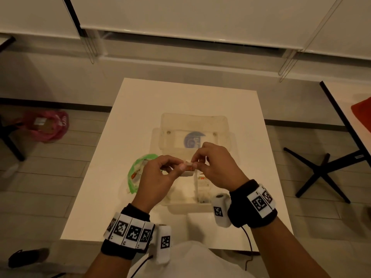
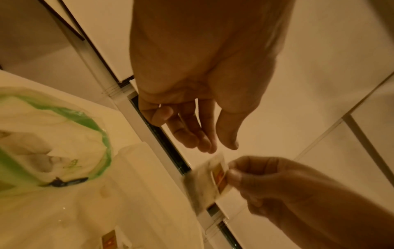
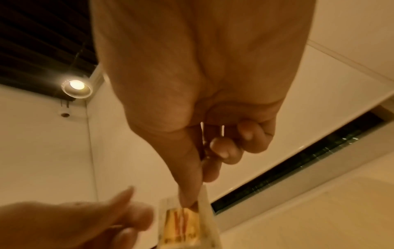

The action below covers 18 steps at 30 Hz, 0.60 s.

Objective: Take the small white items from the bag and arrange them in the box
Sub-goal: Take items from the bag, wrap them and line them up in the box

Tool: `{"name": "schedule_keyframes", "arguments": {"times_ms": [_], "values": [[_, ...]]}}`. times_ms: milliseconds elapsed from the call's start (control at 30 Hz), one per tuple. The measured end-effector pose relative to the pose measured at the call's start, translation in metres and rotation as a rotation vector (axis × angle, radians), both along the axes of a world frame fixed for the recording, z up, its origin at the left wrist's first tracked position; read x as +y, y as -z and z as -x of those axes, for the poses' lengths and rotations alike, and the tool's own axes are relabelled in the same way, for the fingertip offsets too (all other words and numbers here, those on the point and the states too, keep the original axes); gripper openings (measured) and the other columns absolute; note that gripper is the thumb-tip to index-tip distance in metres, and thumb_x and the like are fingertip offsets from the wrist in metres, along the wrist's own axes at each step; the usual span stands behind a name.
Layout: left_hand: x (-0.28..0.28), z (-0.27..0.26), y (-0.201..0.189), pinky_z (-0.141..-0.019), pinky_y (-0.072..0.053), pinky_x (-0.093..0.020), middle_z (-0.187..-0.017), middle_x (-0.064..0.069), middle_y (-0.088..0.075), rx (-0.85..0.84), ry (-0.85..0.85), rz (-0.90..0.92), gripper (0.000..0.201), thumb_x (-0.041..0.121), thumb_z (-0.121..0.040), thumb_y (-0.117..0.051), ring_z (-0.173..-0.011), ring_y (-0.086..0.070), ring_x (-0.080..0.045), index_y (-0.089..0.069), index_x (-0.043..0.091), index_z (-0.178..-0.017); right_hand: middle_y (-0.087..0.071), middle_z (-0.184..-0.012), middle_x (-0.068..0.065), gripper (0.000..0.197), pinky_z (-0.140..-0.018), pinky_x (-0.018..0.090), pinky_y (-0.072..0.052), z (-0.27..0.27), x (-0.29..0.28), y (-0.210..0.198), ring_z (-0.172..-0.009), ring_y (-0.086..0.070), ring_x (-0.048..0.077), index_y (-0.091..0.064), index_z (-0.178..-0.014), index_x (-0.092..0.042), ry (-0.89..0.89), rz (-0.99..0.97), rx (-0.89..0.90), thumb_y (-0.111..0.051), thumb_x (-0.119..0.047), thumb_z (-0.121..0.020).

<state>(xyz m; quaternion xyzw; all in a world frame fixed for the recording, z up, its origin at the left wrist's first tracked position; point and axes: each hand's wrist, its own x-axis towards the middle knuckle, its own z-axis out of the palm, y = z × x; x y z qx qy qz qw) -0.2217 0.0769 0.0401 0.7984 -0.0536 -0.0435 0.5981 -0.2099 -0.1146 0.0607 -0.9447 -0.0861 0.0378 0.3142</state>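
A small white packet (image 1: 188, 167) with an orange label hangs above the clear plastic box (image 1: 180, 203). My right hand (image 1: 195, 163) pinches it between thumb and forefinger; the right wrist view shows the thumb pressed on the packet (image 3: 183, 225). My left hand (image 1: 176, 165) sits just left of it. In the left wrist view its fingers (image 2: 204, 143) are loosely extended, a small gap short of the packet (image 2: 213, 178). The green-rimmed clear bag (image 1: 134, 171) lies left of the box with more white items inside (image 2: 42, 151). Another packet (image 1: 202, 179) lies in the box.
The box's lid (image 1: 192, 125) stands open toward the back of the white table (image 1: 140, 109). A pink bag (image 1: 46, 125) lies on the floor at left. Black table legs (image 1: 321, 173) and a second table with something orange (image 1: 361, 115) are at right.
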Motion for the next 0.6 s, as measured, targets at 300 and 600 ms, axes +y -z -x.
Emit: {"name": "schedule_keyframes", "arguments": {"times_ms": [300, 600], "values": [[0.089, 0.021, 0.044, -0.059, -0.043, -0.017, -0.059, 0.006, -0.063, 0.484, 0.345, -0.447, 0.033, 0.040, -0.094, -0.066, -0.052, -0.052, 0.002, -0.072, 0.018, -0.069, -0.071, -0.091, -0.001, 0.017, -0.071, 0.032, -0.052, -0.036, -0.004, 0.061, -0.085, -0.066, 0.021, -0.075, -0.084, -0.019, 0.082, 0.334, 0.217, -0.060, -0.014, -0.088], [0.180, 0.088, 0.157, -0.055, -0.042, -0.015, -0.048, 0.007, -0.059, 0.897, 0.348, -0.837, 0.048, 0.026, -0.091, -0.064, -0.057, -0.060, -0.007, -0.064, 0.020, -0.043, -0.070, -0.094, 0.003, 0.016, -0.065, 0.028, -0.043, -0.053, 0.012, 0.122, -0.085, -0.066, 0.025, -0.074, -0.089, -0.018, 0.058, 0.535, 0.290, -0.059, -0.019, -0.090]]}}
